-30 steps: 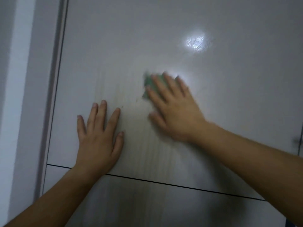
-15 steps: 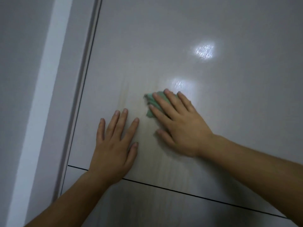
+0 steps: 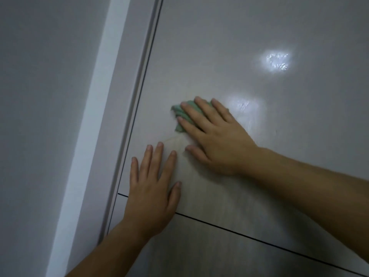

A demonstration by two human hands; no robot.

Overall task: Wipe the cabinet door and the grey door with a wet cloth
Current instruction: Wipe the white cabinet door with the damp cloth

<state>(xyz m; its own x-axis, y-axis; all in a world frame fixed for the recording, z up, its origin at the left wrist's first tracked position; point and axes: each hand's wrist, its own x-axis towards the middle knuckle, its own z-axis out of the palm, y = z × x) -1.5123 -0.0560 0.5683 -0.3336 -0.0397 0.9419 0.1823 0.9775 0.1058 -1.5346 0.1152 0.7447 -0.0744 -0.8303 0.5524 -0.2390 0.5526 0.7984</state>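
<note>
- Door (image 3: pixel 259 176), grey and glossy, fills most of the view behind both hands. Paler damp streaks show on it just below and to the left of the pressing right hand.
- Wall (image 3: pixel 40 96), plain grey, lies well to the left of both hands, beyond the frame.
- Door frame (image 3: pixel 99 116), a pale band, slants from the upper middle down to the lower left, on the left of both hands.
- Right hand (image 3: pixel 217 140) lies flat on the door with its fingers straight, spread and pointing up and to the left. It pins the cloth against the surface and does not curl round it.
- Left hand (image 3: pixel 151 192) is released, holds nothing, and rests palm-down on the door with its fingers pointing up. It sits just below and left of the right hand, near the right thumb but apart from it.
- Seam (image 3: pixel 259 239), a thin dark line, crosses the door below the right hand and passes under the left palm.
- Green cloth (image 3: pixel 180 114) is bunched against the door under the right index and middle fingers.
  - A strip of it pokes out left of the index finger and between the fingertips.
  - That strip's long axis runs roughly up and down the door.
  - The rest is hidden under the hand.
- Glare patches (image 3: pixel 277 60): one lies just right of the right fingertips, the other farther up and right.
</note>
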